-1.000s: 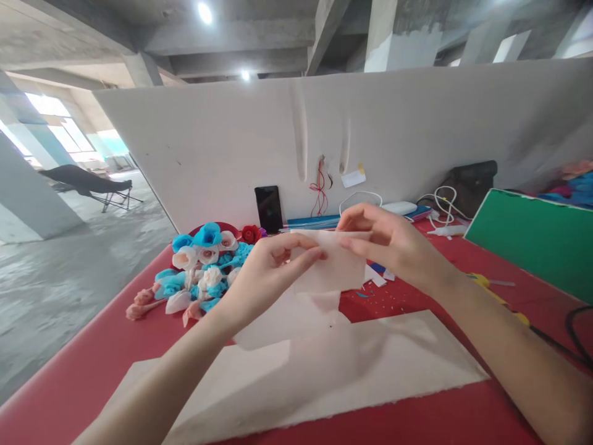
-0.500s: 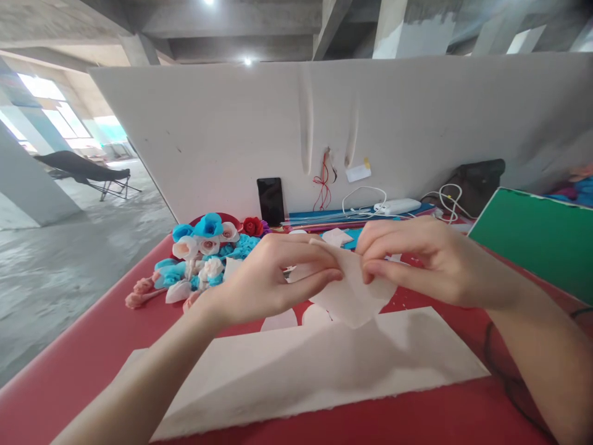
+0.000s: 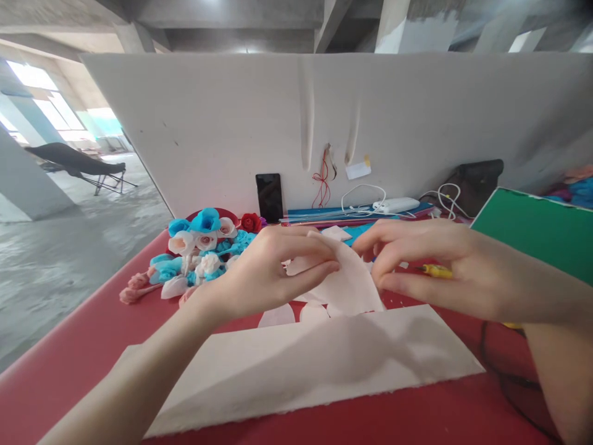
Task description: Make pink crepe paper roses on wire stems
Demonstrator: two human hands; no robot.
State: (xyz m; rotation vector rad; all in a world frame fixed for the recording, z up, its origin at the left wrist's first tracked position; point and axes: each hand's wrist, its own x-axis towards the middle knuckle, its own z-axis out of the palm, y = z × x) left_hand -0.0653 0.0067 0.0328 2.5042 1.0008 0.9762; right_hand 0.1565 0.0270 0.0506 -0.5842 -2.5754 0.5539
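Observation:
My left hand [image 3: 282,269] pinches a pale, petal-shaped piece of paper [image 3: 354,281] between thumb and fingers, holding it up above the table. The piece has a rounded right edge and hangs slightly curved. My right hand [image 3: 417,266] is just beside that edge, its fingers bent and apart, with nothing visible held in them. Beneath both hands lies a long off-white paper strip [image 3: 301,377] with a rough front edge. Behind the strip, more cut pale pieces [image 3: 277,315] lie on the red table [image 3: 370,414], partly covered.
Blue, white and pink paper flowers [image 3: 204,247] are heaped at the left. A phone [image 3: 269,198] leans against the white board [image 3: 222,123]. A yellow-handled tool [image 3: 438,271] shows behind my right hand. A green board [image 3: 532,235] and black cable [image 3: 509,377] are at the right.
My right fingers have come off the paper piece and spread, moving slightly right. The piece has flattened out on its right side. My left hand keeps its pinch.

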